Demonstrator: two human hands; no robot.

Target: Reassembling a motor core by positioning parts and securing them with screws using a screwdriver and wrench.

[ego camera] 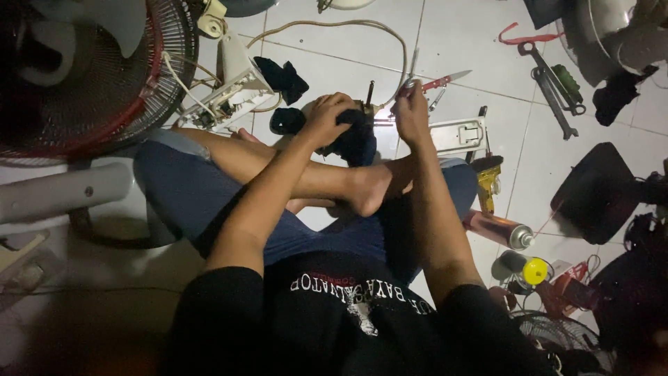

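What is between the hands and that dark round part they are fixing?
Nothing visible. The left hand rests right on top of the dark part, which sits by the crossed legs. The right hand holds a small metal tool beside it, with no object in the narrow gap between them.

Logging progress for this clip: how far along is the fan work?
Done: fan housing lies open on the floor, wires out, guard aside. In hand: left hand holds the dark motor; right hand has scissors in its grip at it. Left: parts remain apart, wrenches and spray can lie out.
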